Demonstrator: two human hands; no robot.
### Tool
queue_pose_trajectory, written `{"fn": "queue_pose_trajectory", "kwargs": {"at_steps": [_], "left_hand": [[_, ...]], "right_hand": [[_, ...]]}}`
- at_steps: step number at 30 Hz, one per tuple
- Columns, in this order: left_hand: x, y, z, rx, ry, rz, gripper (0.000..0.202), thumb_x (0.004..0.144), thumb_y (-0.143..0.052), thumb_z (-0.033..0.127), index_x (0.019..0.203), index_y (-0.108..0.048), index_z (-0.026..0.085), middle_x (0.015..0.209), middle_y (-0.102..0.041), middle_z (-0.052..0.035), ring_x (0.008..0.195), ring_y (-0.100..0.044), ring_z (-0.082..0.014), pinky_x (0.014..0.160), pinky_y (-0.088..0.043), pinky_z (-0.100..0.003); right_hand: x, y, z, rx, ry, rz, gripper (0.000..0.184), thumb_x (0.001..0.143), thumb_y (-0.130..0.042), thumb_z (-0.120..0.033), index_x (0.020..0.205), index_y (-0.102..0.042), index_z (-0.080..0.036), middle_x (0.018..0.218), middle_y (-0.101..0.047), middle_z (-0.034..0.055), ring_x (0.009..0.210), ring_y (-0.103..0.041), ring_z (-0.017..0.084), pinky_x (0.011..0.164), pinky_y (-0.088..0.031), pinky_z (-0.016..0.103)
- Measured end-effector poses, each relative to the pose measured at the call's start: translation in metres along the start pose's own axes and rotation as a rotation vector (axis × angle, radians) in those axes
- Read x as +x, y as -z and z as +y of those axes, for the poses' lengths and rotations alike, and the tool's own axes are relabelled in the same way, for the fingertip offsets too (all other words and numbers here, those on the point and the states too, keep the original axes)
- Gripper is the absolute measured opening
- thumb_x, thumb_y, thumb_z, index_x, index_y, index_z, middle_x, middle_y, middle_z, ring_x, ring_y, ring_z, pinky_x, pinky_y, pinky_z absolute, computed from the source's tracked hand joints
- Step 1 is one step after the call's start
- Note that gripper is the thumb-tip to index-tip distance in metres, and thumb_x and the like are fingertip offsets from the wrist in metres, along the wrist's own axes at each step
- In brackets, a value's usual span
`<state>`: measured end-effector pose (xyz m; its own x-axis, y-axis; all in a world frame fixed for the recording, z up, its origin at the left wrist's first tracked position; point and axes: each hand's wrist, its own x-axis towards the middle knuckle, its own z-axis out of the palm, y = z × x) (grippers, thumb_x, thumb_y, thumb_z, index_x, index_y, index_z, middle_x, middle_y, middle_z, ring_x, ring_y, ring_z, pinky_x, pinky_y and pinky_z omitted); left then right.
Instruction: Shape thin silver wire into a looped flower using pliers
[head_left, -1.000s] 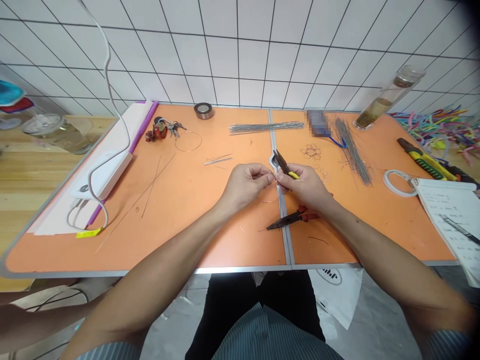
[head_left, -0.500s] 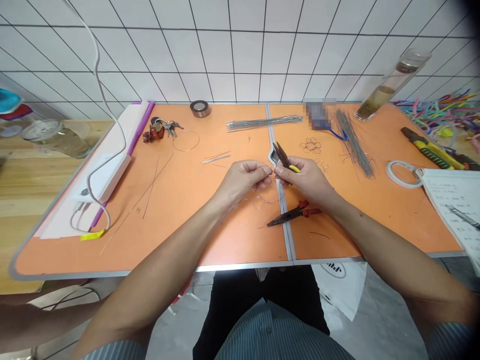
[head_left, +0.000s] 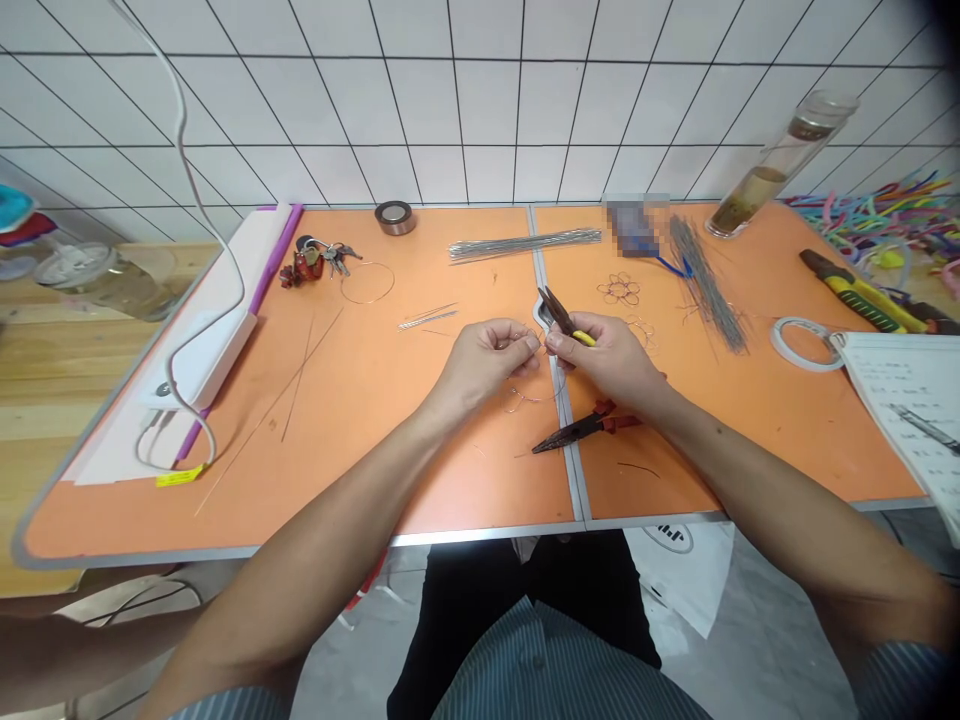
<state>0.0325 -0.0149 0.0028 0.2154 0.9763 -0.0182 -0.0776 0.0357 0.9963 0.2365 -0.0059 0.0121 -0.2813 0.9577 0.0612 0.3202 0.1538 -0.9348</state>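
Observation:
My left hand [head_left: 495,360] is closed, its thumb and fingertips pinching a thin wire [head_left: 536,399] that curves in loops below the fingers. Against it, my right hand [head_left: 600,350] is wrapped round a pair of pliers [head_left: 559,312] with dark jaws pointing up and a yellow handle end. The right thumb and forefinger also come close to the wire, but whether they grip it cannot be made out. Just below the hands lies a second pair of pliers [head_left: 574,432] with red handles. Beyond my right hand rests a flower-shaped wire piece [head_left: 621,289].
At the back lie a bundle of straight wires [head_left: 525,244], a tape roll [head_left: 395,217] and keys [head_left: 337,257]. A darker wire bundle [head_left: 709,285], a glass tube [head_left: 780,165], a white ring [head_left: 806,344] and a notebook [head_left: 900,400] are right. A power strip [head_left: 202,365] stands left.
Both hands stay close together in nearly the same pose. The wire loops below the fingers have shifted slightly, and the whole view has moved a little.

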Motion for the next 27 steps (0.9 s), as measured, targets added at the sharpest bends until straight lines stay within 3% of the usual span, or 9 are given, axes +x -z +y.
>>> {"fn": "queue_pose_trajectory", "kwargs": {"at_steps": [9, 14, 17, 21, 27], "left_hand": [[-0.001, -0.001, -0.003, 0.069, -0.049, 0.007, 0.017, 0.089, -0.078, 0.032, 0.081, -0.076, 0.017, 0.071, -0.074, -0.0026, 0.064, -0.063, -0.0124, 0.066, -0.051, -0.026], [-0.002, -0.001, -0.003, 0.101, -0.070, -0.012, 0.018, 0.088, -0.079, 0.033, 0.080, -0.077, 0.017, 0.074, -0.075, -0.0033, 0.068, -0.065, -0.0134, 0.069, -0.053, -0.027], [-0.002, 0.001, 0.000, 0.045, -0.007, -0.002, 0.019, 0.086, -0.083, 0.035, 0.081, -0.077, 0.017, 0.074, -0.075, -0.0036, 0.065, -0.064, -0.0123, 0.067, -0.052, -0.026], [0.001, 0.008, 0.002, -0.103, 0.131, 0.015, 0.026, 0.082, -0.090, 0.038, 0.081, -0.076, 0.016, 0.073, -0.075, -0.0034, 0.059, -0.061, -0.0106, 0.061, -0.049, -0.025], [0.005, 0.013, -0.005, -0.215, 0.224, -0.013, 0.034, 0.082, -0.094, 0.044, 0.087, -0.080, 0.014, 0.082, -0.080, -0.0081, 0.062, -0.067, -0.0119, 0.064, -0.054, -0.027]], "right_hand": [[-0.001, 0.001, 0.000, -0.124, 0.034, -0.034, 0.035, 0.101, -0.066, -0.050, 0.082, -0.064, -0.020, 0.071, -0.059, -0.0005, 0.069, -0.053, 0.016, 0.065, -0.034, 0.031], [-0.002, 0.002, -0.001, -0.075, -0.007, -0.071, 0.036, 0.097, -0.072, -0.053, 0.086, -0.068, -0.019, 0.070, -0.060, 0.0000, 0.069, -0.056, 0.017, 0.066, -0.041, 0.030], [-0.001, 0.003, -0.002, -0.005, -0.025, -0.078, 0.039, 0.098, -0.074, -0.056, 0.085, -0.068, -0.020, 0.072, -0.062, 0.0011, 0.070, -0.059, 0.017, 0.067, -0.045, 0.029], [0.001, 0.003, 0.000, 0.095, -0.035, -0.021, 0.031, 0.101, -0.073, -0.048, 0.091, -0.071, -0.019, 0.078, -0.066, 0.0024, 0.072, -0.060, 0.015, 0.070, -0.049, 0.028], [0.003, -0.001, 0.005, 0.242, -0.065, -0.049, 0.024, 0.091, -0.085, -0.040, 0.101, -0.076, -0.019, 0.074, -0.065, 0.0001, 0.068, -0.060, 0.015, 0.068, -0.052, 0.029]]}}
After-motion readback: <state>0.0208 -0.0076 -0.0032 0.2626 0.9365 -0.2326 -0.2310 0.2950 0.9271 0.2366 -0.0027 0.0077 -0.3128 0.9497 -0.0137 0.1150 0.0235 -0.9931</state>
